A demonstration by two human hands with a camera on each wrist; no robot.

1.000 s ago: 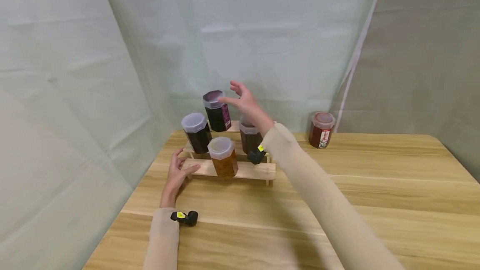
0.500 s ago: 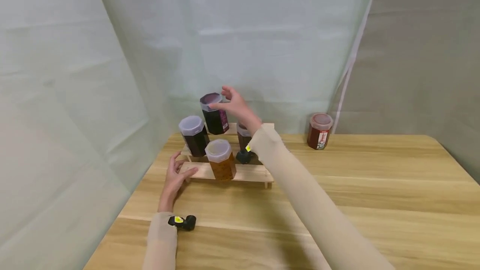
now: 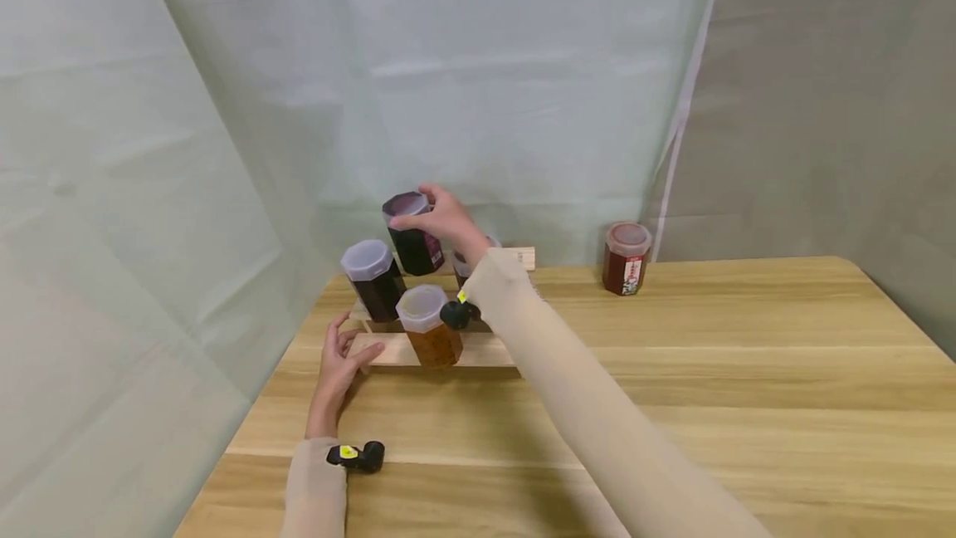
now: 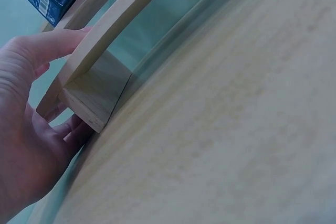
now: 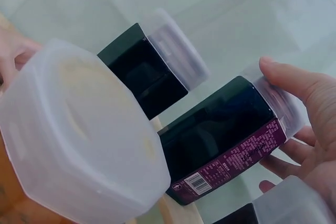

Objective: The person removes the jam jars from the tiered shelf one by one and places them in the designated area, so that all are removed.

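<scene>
My right hand (image 3: 442, 221) grips the clear lid of a dark octagonal jar with a purple label (image 3: 412, 249), upright on the back step of a wooden tiered rack (image 3: 394, 350). In the right wrist view, the thumb lies on one side of that lid and the fingers (image 5: 281, 165) on the other. At the rack's left end my left hand (image 3: 338, 365) holds the front plank, thumb on top and fingers behind. Another dark jar (image 3: 379, 295) stands on the middle step, and an amber jar (image 3: 435, 344) is on the front plank. My right forearm partly hides a further jar (image 3: 461, 269).
A red jar with a white-and-red label (image 3: 626, 266) stands on the wooden table (image 3: 732, 372) at the back right. Pale cloth (image 3: 478, 65) hangs behind and to the left. Both wrists carry small black cameras (image 3: 366, 458).
My right hand has moved left and down, and its fingers have closed round the dark jar's lid. The left hand keeps its hold on the rack. The head view has shifted slightly.
</scene>
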